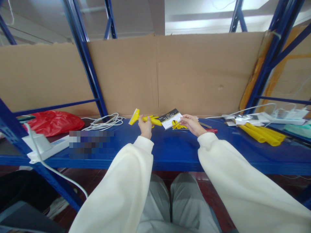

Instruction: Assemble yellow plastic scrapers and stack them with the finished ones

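yellow tool (134, 117), black-and-white card (171, 119). shelf (175, 150) is blue; red bag (55, 121) toward its left end, white cable (107, 123) near back edge, yellow tubes (254, 133) toward right end.

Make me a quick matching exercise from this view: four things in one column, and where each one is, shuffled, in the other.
1. yellow tool
2. card
3. red bag
4. yellow tubes

A. toward the picture's right side
B. in the right hand
C. toward the picture's left side
D. in the left hand

Pairs: 1-D, 2-B, 3-C, 4-A
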Action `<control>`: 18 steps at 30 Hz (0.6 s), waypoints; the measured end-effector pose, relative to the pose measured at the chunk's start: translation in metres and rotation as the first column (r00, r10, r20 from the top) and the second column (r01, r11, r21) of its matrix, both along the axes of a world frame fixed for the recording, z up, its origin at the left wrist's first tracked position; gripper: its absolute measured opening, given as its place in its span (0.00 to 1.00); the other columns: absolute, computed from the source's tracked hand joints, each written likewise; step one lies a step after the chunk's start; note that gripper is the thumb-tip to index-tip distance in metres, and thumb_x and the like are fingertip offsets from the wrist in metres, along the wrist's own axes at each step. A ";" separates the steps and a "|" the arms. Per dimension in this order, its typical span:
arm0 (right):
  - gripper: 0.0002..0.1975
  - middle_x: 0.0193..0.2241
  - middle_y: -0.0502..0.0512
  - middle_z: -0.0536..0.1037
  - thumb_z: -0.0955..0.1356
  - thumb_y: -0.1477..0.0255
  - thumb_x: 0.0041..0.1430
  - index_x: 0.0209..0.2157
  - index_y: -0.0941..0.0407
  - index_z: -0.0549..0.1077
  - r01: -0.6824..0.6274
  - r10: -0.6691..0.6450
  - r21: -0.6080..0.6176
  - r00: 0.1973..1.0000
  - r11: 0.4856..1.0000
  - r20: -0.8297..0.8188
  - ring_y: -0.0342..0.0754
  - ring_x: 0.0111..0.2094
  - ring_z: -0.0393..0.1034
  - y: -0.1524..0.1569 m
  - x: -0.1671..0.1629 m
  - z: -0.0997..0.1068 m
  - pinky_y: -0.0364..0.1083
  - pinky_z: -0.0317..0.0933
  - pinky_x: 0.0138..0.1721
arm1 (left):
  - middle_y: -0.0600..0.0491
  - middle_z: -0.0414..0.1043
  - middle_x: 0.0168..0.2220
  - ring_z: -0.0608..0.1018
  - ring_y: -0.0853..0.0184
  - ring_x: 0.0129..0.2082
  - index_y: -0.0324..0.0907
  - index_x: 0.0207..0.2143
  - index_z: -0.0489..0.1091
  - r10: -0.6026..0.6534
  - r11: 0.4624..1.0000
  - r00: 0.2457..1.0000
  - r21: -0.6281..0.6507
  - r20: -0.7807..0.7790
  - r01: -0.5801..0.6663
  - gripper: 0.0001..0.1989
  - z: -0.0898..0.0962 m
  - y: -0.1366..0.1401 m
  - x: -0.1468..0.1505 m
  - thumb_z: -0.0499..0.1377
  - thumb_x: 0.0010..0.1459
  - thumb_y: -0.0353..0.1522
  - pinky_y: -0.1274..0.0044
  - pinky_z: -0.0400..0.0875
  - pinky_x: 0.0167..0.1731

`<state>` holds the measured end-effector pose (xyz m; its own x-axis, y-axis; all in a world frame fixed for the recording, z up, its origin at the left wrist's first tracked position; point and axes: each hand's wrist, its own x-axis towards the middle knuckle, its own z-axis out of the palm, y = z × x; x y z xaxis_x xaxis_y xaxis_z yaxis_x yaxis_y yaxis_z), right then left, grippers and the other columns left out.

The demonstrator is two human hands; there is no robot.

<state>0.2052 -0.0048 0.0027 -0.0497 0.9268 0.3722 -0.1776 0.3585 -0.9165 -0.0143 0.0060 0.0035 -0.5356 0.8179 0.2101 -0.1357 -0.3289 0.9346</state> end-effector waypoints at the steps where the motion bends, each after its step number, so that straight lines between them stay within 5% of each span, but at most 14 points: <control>1: 0.13 0.22 0.49 0.77 0.77 0.68 0.46 0.23 0.55 0.70 -0.012 0.012 0.001 1.000 1.000 0.012 0.42 0.24 0.72 -0.001 -0.001 0.000 0.45 0.71 0.37 | 0.49 0.68 0.46 0.80 0.71 0.35 0.46 0.54 0.65 -0.003 1.000 1.000 -0.016 0.016 0.003 0.20 0.002 -0.003 0.002 0.61 0.60 0.28 0.82 0.77 0.28; 10: 0.11 0.26 0.53 0.82 0.77 0.69 0.49 0.25 0.56 0.73 -0.102 0.103 -0.028 0.993 0.994 0.049 0.45 0.29 0.78 -0.008 -0.005 0.001 0.46 0.72 0.41 | 0.52 0.73 0.36 0.79 0.72 0.31 0.43 0.56 0.68 -0.182 0.983 0.983 -0.035 0.017 0.183 0.23 0.010 -0.017 0.014 0.60 0.59 0.24 0.83 0.76 0.27; 18: 0.11 0.28 0.54 0.83 0.76 0.73 0.51 0.25 0.56 0.70 -0.183 0.191 -0.087 0.977 0.979 0.099 0.47 0.32 0.80 -0.015 -0.008 0.002 0.46 0.73 0.42 | 0.54 0.77 0.31 0.80 0.70 0.28 0.40 0.50 0.71 -0.223 0.974 0.975 -0.028 -0.003 0.223 0.22 0.007 -0.015 0.013 0.59 0.52 0.19 0.78 0.77 0.32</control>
